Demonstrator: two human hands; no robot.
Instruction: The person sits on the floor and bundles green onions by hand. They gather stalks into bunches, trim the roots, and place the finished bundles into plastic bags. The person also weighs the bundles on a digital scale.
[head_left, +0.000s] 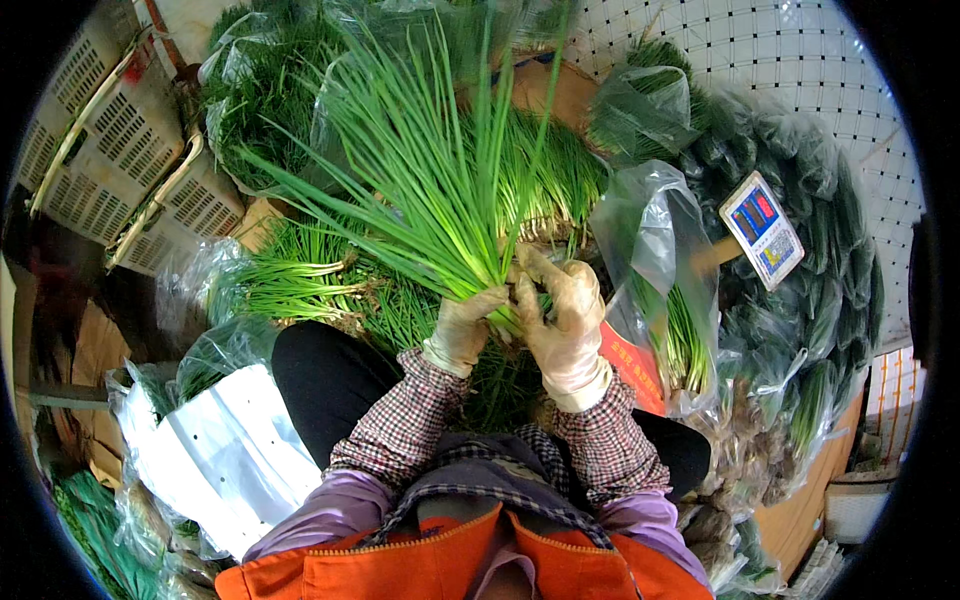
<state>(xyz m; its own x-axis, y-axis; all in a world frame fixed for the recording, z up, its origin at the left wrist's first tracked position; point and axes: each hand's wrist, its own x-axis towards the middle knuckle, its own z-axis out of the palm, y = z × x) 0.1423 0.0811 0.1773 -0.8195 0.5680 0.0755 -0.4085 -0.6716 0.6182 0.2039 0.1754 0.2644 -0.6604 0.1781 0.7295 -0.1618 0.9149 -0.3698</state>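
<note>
My left hand (463, 330), in a pale glove, grips a fanned bunch of green onions (442, 217) low on its stems, the long leaves pointing away from me. My right hand (562, 322), gloved too, has its bent fingers and thumb at the right side of the same stems, near the white root ends. The bunch partly hides those fingertips. Below and beyond my hands lie loose green onions (397, 304). To the left is a pile of thin onions (307, 285) with roots facing right, and behind the bunch stands another row of onions (555, 172).
Clear plastic bags of greens (277, 105) stand far left. Bagged onions (686, 330) lean at right, beside a large heap of bagged greens (825, 277) and a printed sign card (762, 229). White plastic crates (135, 127) stand upper left; white plastic sheets (232, 457) lie by my left knee.
</note>
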